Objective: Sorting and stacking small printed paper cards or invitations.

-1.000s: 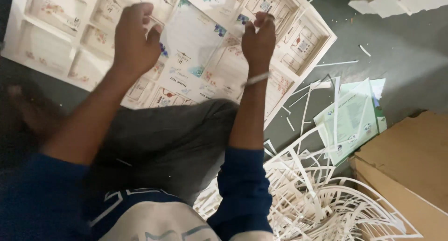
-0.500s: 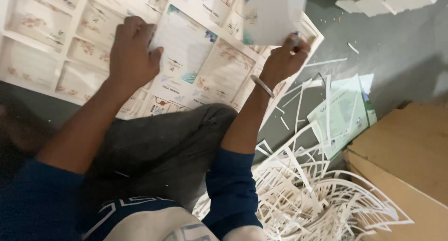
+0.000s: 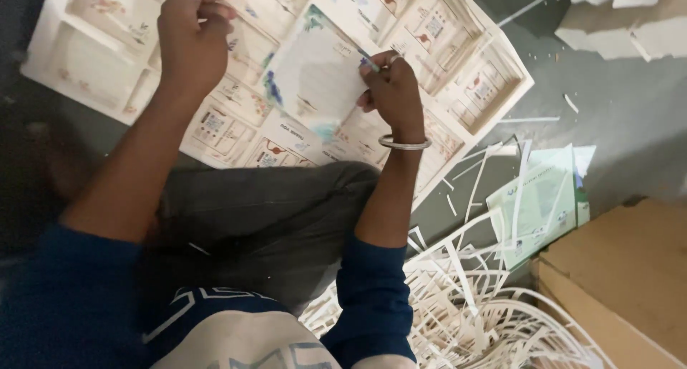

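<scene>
The right hand has lowered its raised card onto the sheet.

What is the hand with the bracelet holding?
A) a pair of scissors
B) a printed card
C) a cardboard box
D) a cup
B: the right hand, the one with the silver bracelet, pinches the edge of a printed card lifted above the big printed sheet, while the cardboard box sits off to the side, untouched.
</scene>
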